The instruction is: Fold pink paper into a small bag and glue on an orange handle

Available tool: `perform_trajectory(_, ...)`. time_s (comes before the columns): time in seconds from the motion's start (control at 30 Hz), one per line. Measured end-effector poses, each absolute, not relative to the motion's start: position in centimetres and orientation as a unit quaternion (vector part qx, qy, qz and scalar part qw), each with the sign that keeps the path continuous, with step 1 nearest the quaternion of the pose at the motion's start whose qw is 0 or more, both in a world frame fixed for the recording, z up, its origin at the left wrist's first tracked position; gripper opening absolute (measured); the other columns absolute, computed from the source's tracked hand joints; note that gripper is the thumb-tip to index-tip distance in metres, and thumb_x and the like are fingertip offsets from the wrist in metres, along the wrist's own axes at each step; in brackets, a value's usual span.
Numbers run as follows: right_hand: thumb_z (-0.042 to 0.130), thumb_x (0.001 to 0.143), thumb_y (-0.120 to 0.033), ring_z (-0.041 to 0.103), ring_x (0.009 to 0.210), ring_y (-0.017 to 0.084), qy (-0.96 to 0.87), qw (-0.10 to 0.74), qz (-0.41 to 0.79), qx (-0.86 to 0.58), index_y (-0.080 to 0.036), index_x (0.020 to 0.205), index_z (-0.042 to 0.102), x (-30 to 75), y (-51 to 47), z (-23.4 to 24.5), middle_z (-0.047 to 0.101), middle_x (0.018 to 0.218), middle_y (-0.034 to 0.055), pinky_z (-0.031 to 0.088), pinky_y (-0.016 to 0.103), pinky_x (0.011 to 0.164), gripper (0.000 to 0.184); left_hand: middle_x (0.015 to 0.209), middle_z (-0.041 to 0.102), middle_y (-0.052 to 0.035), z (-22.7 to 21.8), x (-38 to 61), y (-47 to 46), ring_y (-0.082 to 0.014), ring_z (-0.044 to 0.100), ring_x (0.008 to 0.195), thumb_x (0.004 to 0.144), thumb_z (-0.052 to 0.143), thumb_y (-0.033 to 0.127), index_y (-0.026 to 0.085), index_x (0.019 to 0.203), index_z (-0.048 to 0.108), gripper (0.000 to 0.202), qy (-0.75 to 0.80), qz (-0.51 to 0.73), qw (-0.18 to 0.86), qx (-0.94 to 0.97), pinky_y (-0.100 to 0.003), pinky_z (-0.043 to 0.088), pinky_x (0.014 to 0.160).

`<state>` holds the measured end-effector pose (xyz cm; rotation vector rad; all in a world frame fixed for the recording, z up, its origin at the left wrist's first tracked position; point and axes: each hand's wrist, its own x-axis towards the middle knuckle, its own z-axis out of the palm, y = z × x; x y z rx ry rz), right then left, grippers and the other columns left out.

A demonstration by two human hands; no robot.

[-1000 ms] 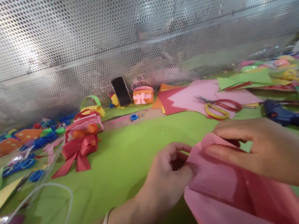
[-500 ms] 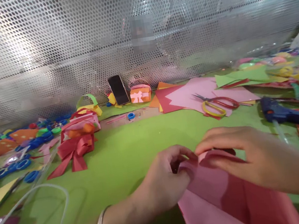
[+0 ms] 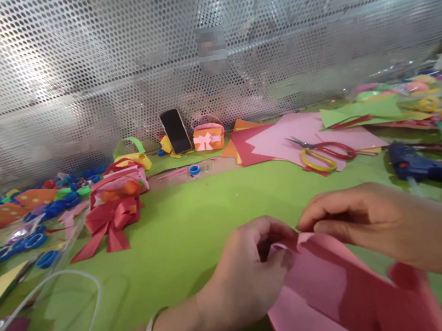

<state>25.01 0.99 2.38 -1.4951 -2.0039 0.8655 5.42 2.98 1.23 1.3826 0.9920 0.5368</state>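
Note:
Over the green table cover [image 3: 196, 219] both my hands pinch the top corner of a pink paper sheet [image 3: 328, 299]. My left hand [image 3: 249, 272] grips its left edge with curled fingers; a metal bangle sits on that wrist. My right hand [image 3: 361, 216] holds the corner from the right, fingers pressed together. The sheet hangs down toward me, folded, with a darker pink inner side showing.
Red and yellow scissors [image 3: 323, 153] lie on pink and red sheets at the back right. A blue glue gun [image 3: 424, 168] lies at the right. A red paper bow [image 3: 108, 221], small paper baskets, a phone [image 3: 176, 130] and blue rings stand at the left and back. A perforated metal screen rises behind.
The pink sheet's upper corner has been folded down and gathered between my fingers. My right hand moved lower and closer to my left hand.

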Motion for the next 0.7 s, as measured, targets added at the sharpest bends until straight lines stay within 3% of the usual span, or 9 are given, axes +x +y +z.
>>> perform_trajectory(0.07, 0.056, 0.083, -0.048, 0.066, 0.076, 0.020, -0.714, 0.222, 0.347, -0.566, -0.027, 0.085, 0.071, 24.9, 1.3, 2.2, 0.072, 0.083, 0.0008, 0.052, 0.030, 0.065, 0.026, 0.071, 0.060, 0.0016, 1.3, 5.5, 2.7, -0.0094, 0.053, 0.068, 0.072, 0.053, -0.002, 0.014, 0.077, 0.062, 0.019, 0.421, 0.248, 0.630, 0.604, -0.020, 0.038, 0.061)
perform_trajectory(0.27, 0.056, 0.080, -0.035, 0.056, 0.063, 0.016, -0.720, 0.193, 0.372, -0.553, -0.023, 0.074, 0.064, 24.1, 1.3, 2.7, 0.064, 0.068, -0.0009, 0.043, 0.026, 0.055, 0.016, 0.071, 0.064, -0.0006, 1.7, 5.2, 2.8, -0.0107, 0.054, 0.067, 0.072, 0.054, 0.008, 0.014, 0.073, 0.070, 0.017, 0.423, 0.247, 0.680, 0.545, -0.021, 0.040, 0.063)
perform_trajectory(0.4, 0.054, 0.082, -0.034, 0.051, 0.061, 0.013, -0.711, 0.210, 0.396, -0.542, -0.022, 0.071, 0.061, 23.8, 1.2, 2.6, 0.059, 0.066, -0.0020, 0.040, 0.025, 0.054, 0.018, 0.062, 0.058, -0.0010, 1.7, 4.6, 2.9, -0.0105, 0.047, 0.057, 0.080, 0.052, 0.034, 0.013, 0.075, 0.070, 0.028, 0.408, 0.243, 0.712, 0.517, -0.023, 0.033, 0.053)
perform_trajectory(0.47, 0.054, 0.082, -0.034, 0.048, 0.061, 0.013, -0.703, 0.216, 0.418, -0.534, -0.021, 0.069, 0.059, 23.7, 1.1, 2.3, 0.055, 0.065, -0.0027, 0.038, 0.025, 0.054, 0.018, 0.059, 0.054, 0.0011, 1.7, 4.6, 2.9, -0.0096, 0.044, 0.055, 0.075, 0.061, 0.040, 0.013, 0.069, 0.064, 0.028, 0.418, 0.241, 0.691, 0.539, -0.022, 0.031, 0.052)
perform_trajectory(0.6, 0.056, 0.080, -0.032, 0.046, 0.062, 0.012, -0.678, 0.233, 0.445, -0.537, -0.021, 0.069, 0.057, 23.2, 0.9, 1.7, 0.053, 0.064, -0.0038, 0.038, 0.024, 0.055, 0.016, 0.054, 0.048, 0.0063, 1.8, 5.3, 3.0, -0.0068, 0.040, 0.050, 0.068, 0.063, 0.016, 0.017, 0.065, 0.053, 0.010, 0.477, 0.235, 0.627, 0.569, -0.021, 0.028, 0.048)
perform_trajectory(0.7, 0.058, 0.080, -0.031, 0.048, 0.063, 0.012, -0.654, 0.245, 0.480, -0.531, -0.020, 0.074, 0.057, 23.0, 0.7, 1.5, 0.055, 0.068, -0.0032, 0.038, 0.023, 0.056, 0.013, 0.052, 0.051, 0.0081, 1.7, 5.6, 2.9, -0.0062, 0.038, 0.047, 0.071, 0.056, 0.008, 0.017, 0.078, 0.054, 0.011, 0.472, 0.235, 0.641, 0.558, -0.020, 0.026, 0.046)
